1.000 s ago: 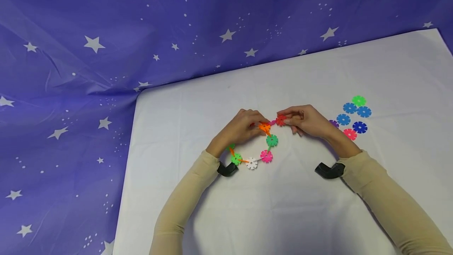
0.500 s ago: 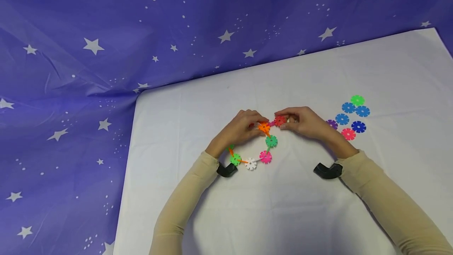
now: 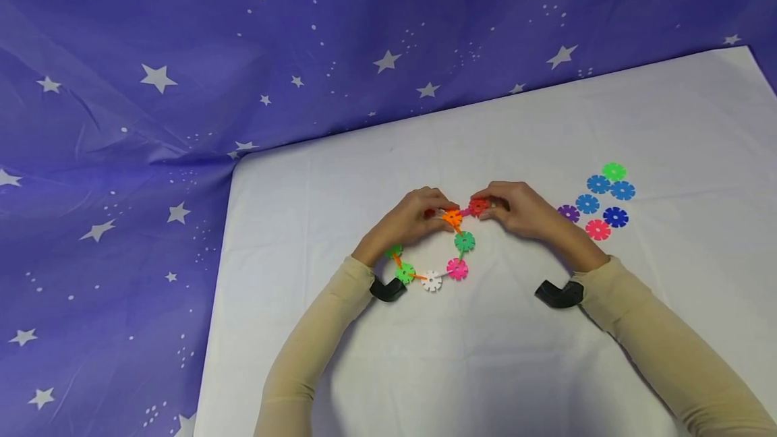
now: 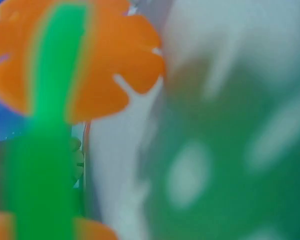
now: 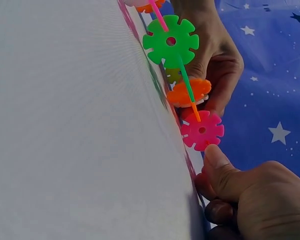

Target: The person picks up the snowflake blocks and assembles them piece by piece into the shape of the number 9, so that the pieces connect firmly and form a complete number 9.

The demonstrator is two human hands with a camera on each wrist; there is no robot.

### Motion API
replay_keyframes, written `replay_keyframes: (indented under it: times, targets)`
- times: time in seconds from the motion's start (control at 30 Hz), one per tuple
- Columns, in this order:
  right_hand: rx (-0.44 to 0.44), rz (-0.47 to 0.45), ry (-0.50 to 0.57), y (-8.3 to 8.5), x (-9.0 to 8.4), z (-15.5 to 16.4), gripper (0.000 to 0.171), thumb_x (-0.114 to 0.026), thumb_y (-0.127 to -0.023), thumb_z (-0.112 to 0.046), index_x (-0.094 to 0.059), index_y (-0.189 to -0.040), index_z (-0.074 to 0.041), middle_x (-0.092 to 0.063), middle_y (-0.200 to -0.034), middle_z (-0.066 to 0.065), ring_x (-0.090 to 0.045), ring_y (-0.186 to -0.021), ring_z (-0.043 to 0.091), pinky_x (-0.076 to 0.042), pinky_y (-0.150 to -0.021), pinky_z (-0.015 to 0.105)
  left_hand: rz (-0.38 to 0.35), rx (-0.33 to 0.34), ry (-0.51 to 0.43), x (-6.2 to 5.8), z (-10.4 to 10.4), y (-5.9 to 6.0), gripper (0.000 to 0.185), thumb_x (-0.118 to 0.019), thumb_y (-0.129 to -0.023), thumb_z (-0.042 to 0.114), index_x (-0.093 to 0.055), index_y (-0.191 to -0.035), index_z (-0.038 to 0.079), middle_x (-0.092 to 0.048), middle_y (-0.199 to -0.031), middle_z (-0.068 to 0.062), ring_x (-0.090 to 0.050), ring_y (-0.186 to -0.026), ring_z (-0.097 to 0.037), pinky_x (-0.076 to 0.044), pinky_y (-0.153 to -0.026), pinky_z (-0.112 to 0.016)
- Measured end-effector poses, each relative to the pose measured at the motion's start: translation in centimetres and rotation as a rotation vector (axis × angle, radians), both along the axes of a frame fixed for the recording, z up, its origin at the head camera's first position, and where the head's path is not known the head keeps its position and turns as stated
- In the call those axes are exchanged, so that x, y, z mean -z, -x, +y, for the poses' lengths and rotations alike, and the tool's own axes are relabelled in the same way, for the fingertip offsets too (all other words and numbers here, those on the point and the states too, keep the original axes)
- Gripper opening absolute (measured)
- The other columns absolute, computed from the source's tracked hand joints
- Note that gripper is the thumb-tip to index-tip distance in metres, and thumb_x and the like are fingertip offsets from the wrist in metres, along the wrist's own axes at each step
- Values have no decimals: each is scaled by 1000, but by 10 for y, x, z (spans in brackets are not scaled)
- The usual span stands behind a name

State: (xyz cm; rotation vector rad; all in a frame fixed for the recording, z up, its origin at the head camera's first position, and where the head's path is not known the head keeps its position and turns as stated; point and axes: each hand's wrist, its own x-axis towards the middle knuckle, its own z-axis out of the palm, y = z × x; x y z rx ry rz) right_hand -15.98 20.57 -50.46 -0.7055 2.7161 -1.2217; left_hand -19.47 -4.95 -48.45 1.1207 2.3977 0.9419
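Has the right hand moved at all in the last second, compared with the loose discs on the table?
Yes, slightly: the right hand has drawn left, away from the loose purple plastic disc, which now shows fully.

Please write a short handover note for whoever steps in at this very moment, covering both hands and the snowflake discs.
Left hand: holds the top of the disc chain at the orange disc.
Right hand: fingers pinch the red disc at the chain's upper end, beside the orange one.
Chain: a curved run of joined discs, green, white, pink, green, orange, red, lying on the white table.
Loose discs: seven lie to the right of the right hand, untouched.
Done: a partial ring is joined.
Left: whether the red disc is fully seated cannot be told; the loose discs are not yet added.
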Motion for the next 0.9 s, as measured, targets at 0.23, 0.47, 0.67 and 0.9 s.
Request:
replay_keyframes:
  times: [0.23,0.47,0.67,0.9]
  targets:
    - [-39,53,29,3,5,2,27,-74,-86,-8,-71,-113,-7,-62,-83,-1,-46,-67,11,-39,-60,24,-31,14,-24,1,0,3,36,-76,-86,25,-72,-119,12,-69,-104,2,-52,-85,-8,-43,-78,-23]
    - [-63,73,62,4,7,2,26,-74,-85,-8,-71,-111,-7,-61,-81,-3,-45,-66,8,-39,-59,23,-25,47,-41,3,2,4,36,-76,-85,26,-72,-118,12,-69,-104,2,-54,-89,-7,-45,-82,-22]
    - [-50,54,23,3,3,2,29,-76,-85,-12,-70,-113,-8,-60,-83,-2,-45,-67,10,-39,-60,24,3,33,-6,-1,2,3,39,-77,-85,29,-71,-120,13,-68,-106,2,-54,-93,-10,-44,-85,-24]
    - [-55,37,-52,1,-1,2,35,-77,-85,-21,-69,-117,-9,-59,-84,-2,-45,-69,12,-39,-62,26,76,-66,159,-13,-25,-6,57,-79,-82,38,-63,-132,19,-58,-122,-2,-49,-111,-18,-37,-100,-36]
